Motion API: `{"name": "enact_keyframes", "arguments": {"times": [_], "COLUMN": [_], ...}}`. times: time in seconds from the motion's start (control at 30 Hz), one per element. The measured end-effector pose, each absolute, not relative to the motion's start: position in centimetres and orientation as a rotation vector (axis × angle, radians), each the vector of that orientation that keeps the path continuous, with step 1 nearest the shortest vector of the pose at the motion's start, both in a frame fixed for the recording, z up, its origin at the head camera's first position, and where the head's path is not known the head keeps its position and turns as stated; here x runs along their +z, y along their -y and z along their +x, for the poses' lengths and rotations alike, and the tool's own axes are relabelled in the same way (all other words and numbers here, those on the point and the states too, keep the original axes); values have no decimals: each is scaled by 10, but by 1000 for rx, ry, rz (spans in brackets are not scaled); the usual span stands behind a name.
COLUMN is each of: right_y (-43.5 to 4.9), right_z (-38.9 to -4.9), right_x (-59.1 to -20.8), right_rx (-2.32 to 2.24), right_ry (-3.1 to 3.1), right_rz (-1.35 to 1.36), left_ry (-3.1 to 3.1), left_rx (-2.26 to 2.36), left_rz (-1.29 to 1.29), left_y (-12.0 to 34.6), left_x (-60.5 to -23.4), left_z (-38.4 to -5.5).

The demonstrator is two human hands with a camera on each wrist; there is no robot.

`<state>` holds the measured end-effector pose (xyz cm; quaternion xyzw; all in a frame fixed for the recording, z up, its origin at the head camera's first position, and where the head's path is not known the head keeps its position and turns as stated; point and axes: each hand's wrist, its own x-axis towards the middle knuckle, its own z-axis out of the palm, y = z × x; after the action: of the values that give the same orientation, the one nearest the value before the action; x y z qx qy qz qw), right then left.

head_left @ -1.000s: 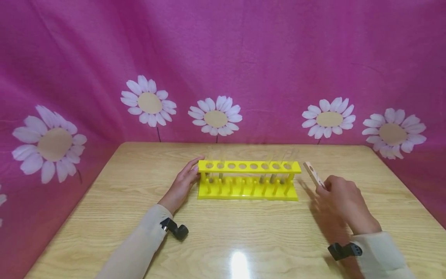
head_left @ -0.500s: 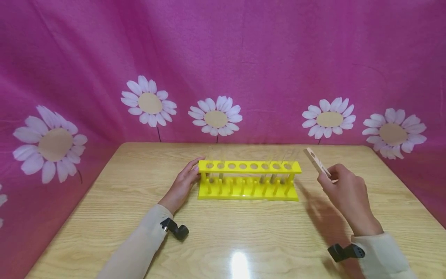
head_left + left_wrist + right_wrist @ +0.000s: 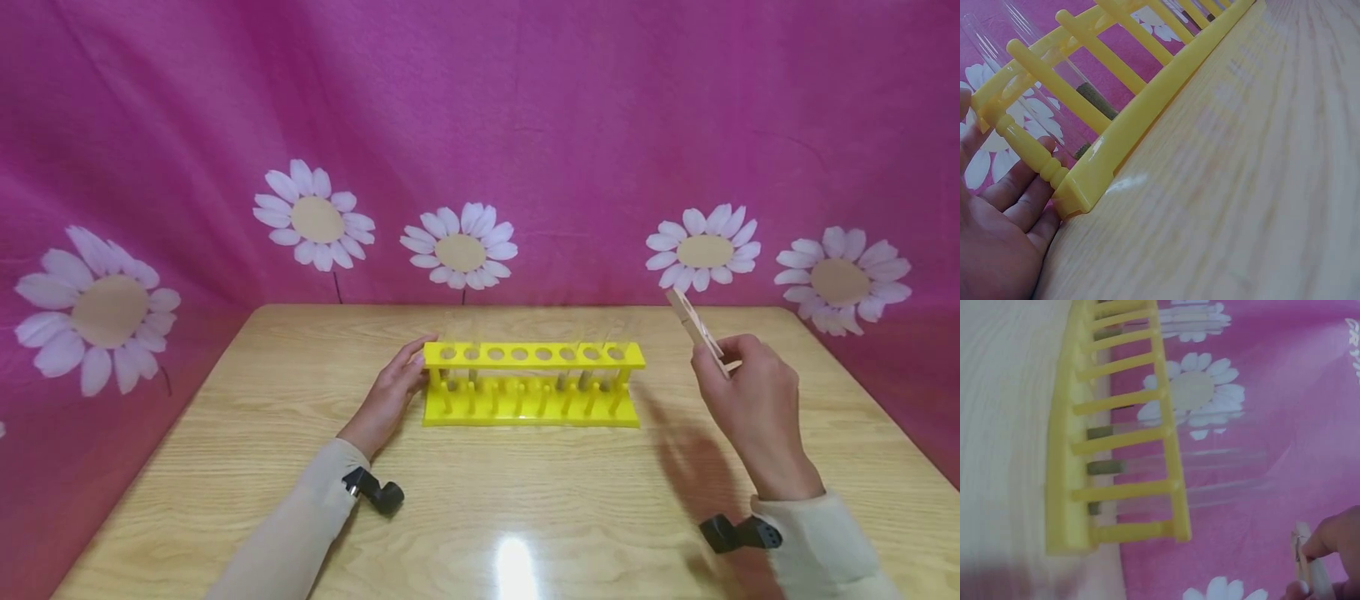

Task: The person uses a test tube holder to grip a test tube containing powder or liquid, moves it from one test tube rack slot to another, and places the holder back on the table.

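A yellow test tube rack (image 3: 532, 415) stands upright on the table. Clear test tubes fill some holes at both of its ends, each with dark material at the bottom, as the tube (image 3: 1097, 100) in the left wrist view shows. Against the rack's left end rests my left hand (image 3: 386, 400), its extended fingers (image 3: 1013, 187) touching the end post and partly hidden behind it. Off the right end, raised above the table, my right hand (image 3: 750, 408) pinches a wooden test tube holder (image 3: 693, 321) between thumb and fingers. The holder points up and away, apart from the rack.
The wood-grain table (image 3: 450, 517) reaches back to a magenta cloth (image 3: 570, 125) printed with white daisies, which also hangs at the left and right. Small black cameras (image 3: 386, 497) sit on both wrists. A bright light reflection lies near the table's front.
My right hand has risen and moved slightly away from the rack, lifting the test tube holder and tilting it more upright. My left hand and the rack keep their places.
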<state>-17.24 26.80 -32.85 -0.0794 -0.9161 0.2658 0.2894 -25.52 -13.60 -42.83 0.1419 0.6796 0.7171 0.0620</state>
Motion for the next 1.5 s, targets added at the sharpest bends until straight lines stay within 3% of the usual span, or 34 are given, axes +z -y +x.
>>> {"name": "enact_keyframes", "arguments": {"times": [0.6, 1.5], "right_y": [-230, -196], "right_z": [-162, -171], "right_x": [-296, -302], "right_rx": [677, 663], "right_ry": [2523, 2547], "right_rz": [-89, 177], "left_ry": [-2069, -2070], "left_rx": [2150, 2140], "left_rz": [380, 393], "left_y": [136, 137], "left_x": [-425, -427], "left_z": [-254, -255]}}
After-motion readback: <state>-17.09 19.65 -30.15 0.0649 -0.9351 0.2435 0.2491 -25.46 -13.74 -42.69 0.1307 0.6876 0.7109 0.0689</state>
